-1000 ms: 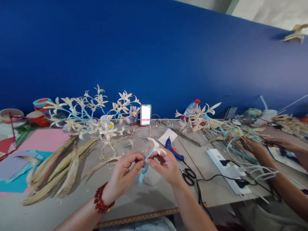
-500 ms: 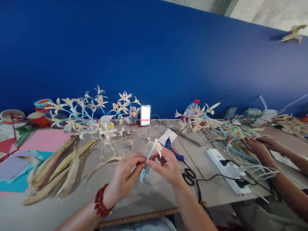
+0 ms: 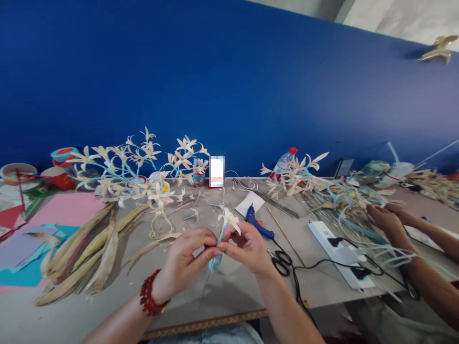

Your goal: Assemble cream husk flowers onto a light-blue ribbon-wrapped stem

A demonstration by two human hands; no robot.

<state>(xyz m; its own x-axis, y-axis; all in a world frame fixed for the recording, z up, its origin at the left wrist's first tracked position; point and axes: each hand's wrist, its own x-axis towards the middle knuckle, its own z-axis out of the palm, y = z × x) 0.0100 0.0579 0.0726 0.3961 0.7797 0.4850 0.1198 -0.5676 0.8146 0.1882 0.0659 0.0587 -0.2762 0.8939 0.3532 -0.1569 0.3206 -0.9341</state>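
Note:
A cream husk flower (image 3: pixel 229 219) stands upright above my fingertips, its short stem wrapped in light blue. My left hand (image 3: pixel 190 255) pinches this stem from the left, with a red beaded bracelet (image 3: pixel 149 292) on the wrist. From the other side, my right hand (image 3: pixel 248 246) closes thumb and fingers on the same stem, just under the petals. A loose light blue strip (image 3: pixel 215 262) hangs below the fingers, and a thin wire (image 3: pixel 204 291) points down toward the table edge. The exact contact between the fingertips is partly hidden.
A blue glue gun (image 3: pixel 258 224) and black scissors (image 3: pixel 281 263) lie right of my hands, near a white power strip (image 3: pixel 335 253). Dried husks (image 3: pixel 96 253) lie left; flower branches (image 3: pixel 132 165) stand behind. A co-worker's hands (image 3: pixel 389 220) work at right.
The flower has tilted and shifted slightly left, and the stem has turned between my fingers. The thin wire now shows below. The co-worker's hands have moved a little.

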